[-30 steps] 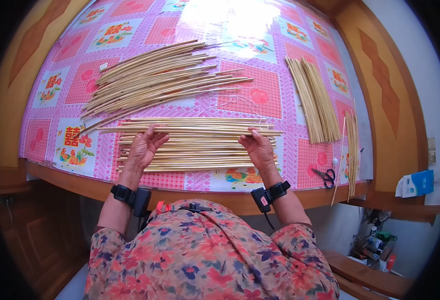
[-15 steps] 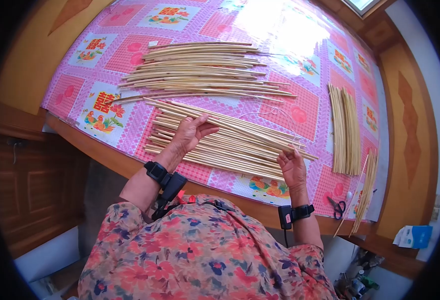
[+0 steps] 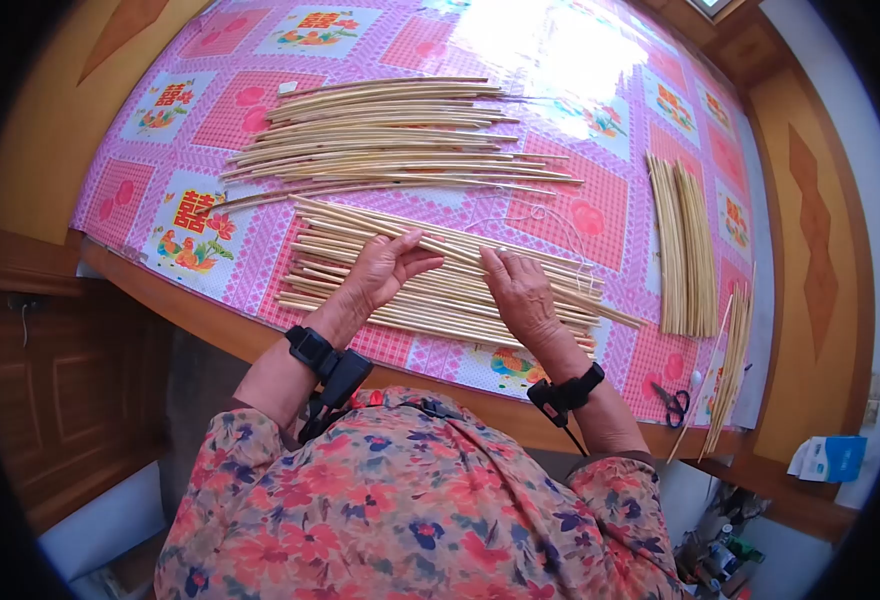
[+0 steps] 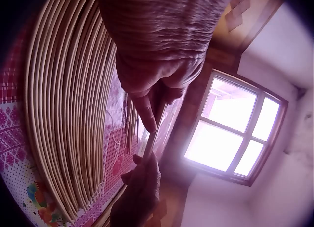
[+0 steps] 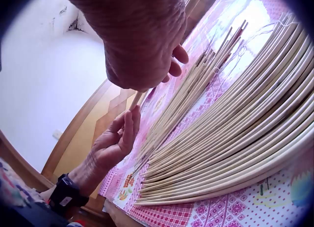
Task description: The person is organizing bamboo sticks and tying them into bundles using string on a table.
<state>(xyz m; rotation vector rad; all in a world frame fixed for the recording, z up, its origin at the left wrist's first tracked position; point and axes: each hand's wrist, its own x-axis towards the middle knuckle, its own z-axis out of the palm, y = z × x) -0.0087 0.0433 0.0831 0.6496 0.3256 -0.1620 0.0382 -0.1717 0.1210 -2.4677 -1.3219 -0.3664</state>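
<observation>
Both hands pinch a few thin pale sticks held above a row of similar sticks near the table's front edge. The left hand grips them left of centre, thumb and fingers together. Close beside it, the right hand holds the same sticks with curled fingers. In the left wrist view the left hand and the right hand meet along one stick. The right wrist view has the row of sticks fanned out below the hands; how many are held cannot be told.
A loose pile of sticks lies behind the row, with thin white string at its right. Further right are two bundles, a smaller bunch and dark scissors. A blue packet is at the far right.
The right hand has moved left along the held sticks from near their right end, closer to the left hand. Since the earliest frame the head view has shifted and the held sticks have tilted.
</observation>
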